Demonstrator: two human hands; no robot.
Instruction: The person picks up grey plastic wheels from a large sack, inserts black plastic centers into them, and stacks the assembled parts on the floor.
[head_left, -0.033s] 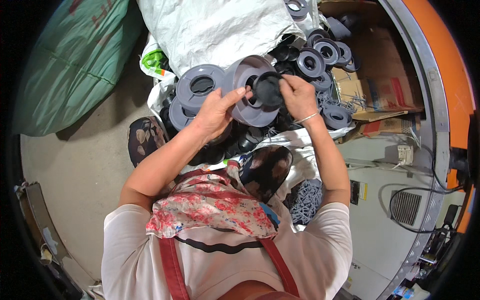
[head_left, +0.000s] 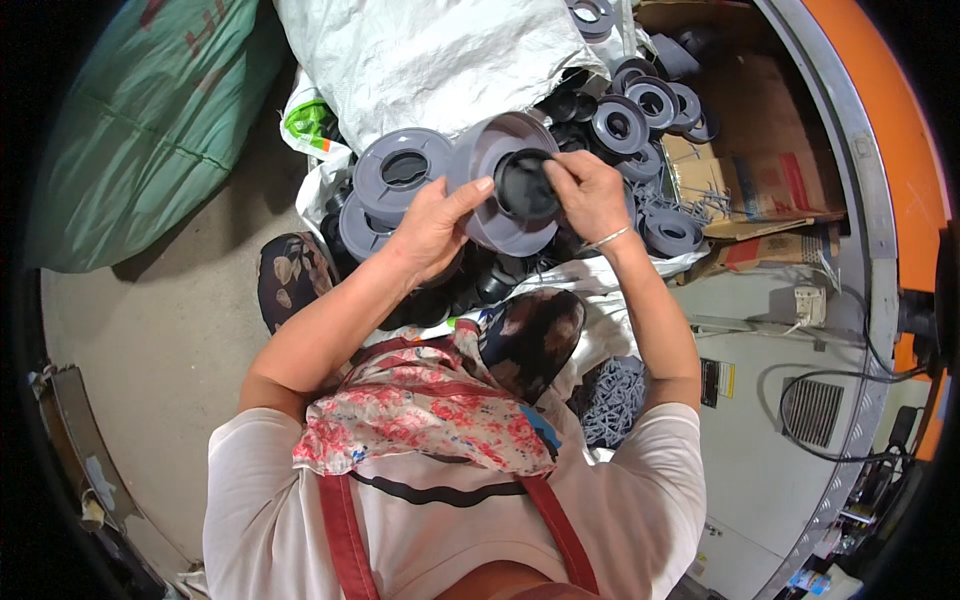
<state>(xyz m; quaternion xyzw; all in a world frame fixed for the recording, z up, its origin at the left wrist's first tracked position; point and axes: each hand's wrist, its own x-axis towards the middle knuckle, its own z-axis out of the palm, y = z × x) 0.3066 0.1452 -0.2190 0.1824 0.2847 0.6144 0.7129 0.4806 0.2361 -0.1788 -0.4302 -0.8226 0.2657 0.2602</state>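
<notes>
Markings around me, with no wording I can make out.
Red lettering (head_left: 195,42) stands on the green sack (head_left: 150,150) at my left; to my right, a black label (head_left: 709,384) and a yellow-edged label (head_left: 727,382) sit on the grey cabinet (head_left: 760,480), their print too small for me.

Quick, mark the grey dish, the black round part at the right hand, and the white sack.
Grey dish (head_left: 508,234): head view, lower part near its rim.
Black round part (head_left: 524,188): head view, middle of its face.
White sack (head_left: 430,65): head view, middle of its visible side.
</notes>
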